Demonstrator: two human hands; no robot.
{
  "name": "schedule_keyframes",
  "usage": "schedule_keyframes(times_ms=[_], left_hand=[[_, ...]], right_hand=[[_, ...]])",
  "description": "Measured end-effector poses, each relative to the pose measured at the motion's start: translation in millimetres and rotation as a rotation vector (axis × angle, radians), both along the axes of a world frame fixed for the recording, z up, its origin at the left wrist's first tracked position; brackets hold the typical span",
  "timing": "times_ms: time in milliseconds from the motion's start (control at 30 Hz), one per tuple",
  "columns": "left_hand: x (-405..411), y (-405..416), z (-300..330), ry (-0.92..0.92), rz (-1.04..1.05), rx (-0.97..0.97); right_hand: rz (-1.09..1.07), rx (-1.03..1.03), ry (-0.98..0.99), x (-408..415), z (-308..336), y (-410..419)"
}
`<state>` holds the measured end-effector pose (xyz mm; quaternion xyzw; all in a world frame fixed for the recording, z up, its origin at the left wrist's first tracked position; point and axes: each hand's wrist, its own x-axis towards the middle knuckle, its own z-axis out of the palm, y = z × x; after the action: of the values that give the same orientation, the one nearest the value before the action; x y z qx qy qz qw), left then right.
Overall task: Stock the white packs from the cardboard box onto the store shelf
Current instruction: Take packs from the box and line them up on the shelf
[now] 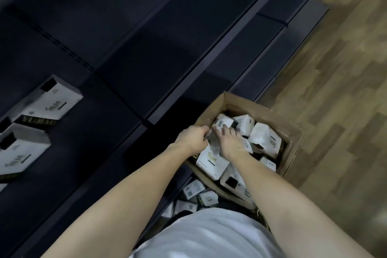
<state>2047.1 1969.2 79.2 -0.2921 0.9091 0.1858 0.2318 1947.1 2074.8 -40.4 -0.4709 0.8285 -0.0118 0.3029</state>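
From the head view, the box [291,130] sat at centre-right of the frame, on the wood floor [335,69] just beside the dark shelf [146,48], and it was open and heaped with white packs lying at all angles. Both my hands were down inside it, meeting at its upper left corner.

My left hand [193,137] had its fingers curled at the left edge of 1 pack [222,121]. My right hand [229,142] lay over the same pack from the right, fingers spread and reaching toward its far end. I judged that I held it between the 2 hands, though whether the left fingers truly pinched it or only touched it I could not tell; they were blurred.

That pack lay directly ahead of both hands, its long axis running from lower left to upper right of the frame, roughly in line with my forearms. Neither hand was clearly nearer.

The shelf ran on a diagonal from lower left to upper right. 2 packs [50,100] already stood on it at the far left of the frame, well apart from the box. So the coming move, as I judged it, was a lift out and a swing to the left, which favoured my left arm for the reach. More packs [193,189] lay low beside the box, near my shirt [209,236].
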Motion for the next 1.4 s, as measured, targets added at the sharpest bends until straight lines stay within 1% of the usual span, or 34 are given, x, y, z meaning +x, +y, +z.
schedule_keyframes(times_ms=[67, 167, 333, 367, 433, 500, 600, 733, 800, 900, 1067, 1167, 1267, 1400], left_hand=[[0.3, -3.3, -1.6, -0.004, 0.023, 0.002], [3.4, -9.2, -2.7, -0.001, 0.072, 0.008], [10.1, -16.6, 1.1, 0.015, 0.112, -0.013], [11.0, -17.3, 1.9, 0.018, 0.115, -0.014], [11.0, -18.2, 5.2, 0.02, 0.126, -0.007], [8.4, -18.8, 10.7, 0.025, 0.139, 0.008], [-2.1, -18.5, 22.3, 0.043, 0.131, 0.037], [-25.2, -19.0, 43.1, 0.105, 0.1, 0.073], [-37.0, -21.2, 55.3, 0.114, 0.041, 0.083], [-51.9, -26.9, 72.6, 0.156, -0.047, 0.086], [-52.9, -32.8, 101.3, 0.257, -0.053, 0.079], [-38.9, -40.5, 118.2, 0.358, 0.052, 0.085], [-16.4, -55.6, 139.4, 0.48, 0.21, 0.159], [27.9, -85.2, 166.0, 0.639, 0.431, 0.26]], right_hand=[[0.047, 0.038, 0.014, 3.7, -4.9, -6.2], [0.032, 0.079, 0.001, 10.4, -10.7, -12.6], [-0.04, 0.028, 0.06, 5.3, -5.3, -7.7], [-0.081, -0.006, 0.027, 0.8, -2.0, -5.1], [-0.181, -0.069, -0.102, -12.7, 9.3, -1.6], [-0.257, -0.085, -0.18, -32.4, 25.8, -1.1], [-0.217, -0.083, -0.253, -62.8, 61.3, -2.1], [-0.225, -0.211, -0.384, -84.5, 110.7, -0.1], [-0.217, -0.259, -0.439, -88.4, 131.9, 1.3], [-0.211, -0.325, -0.464, -91.1, 158.9, 2.7], [-0.226, -0.343, -0.476, -94.2, 193.2, 4.9], [-0.206, -0.319, -0.483, -94.8, 211.3, -0.8], [-0.17, -0.284, -0.469, -88.6, 225.2, -15.3], [-0.141, -0.328, -0.486, -64.8, 250.4, -45.0]])
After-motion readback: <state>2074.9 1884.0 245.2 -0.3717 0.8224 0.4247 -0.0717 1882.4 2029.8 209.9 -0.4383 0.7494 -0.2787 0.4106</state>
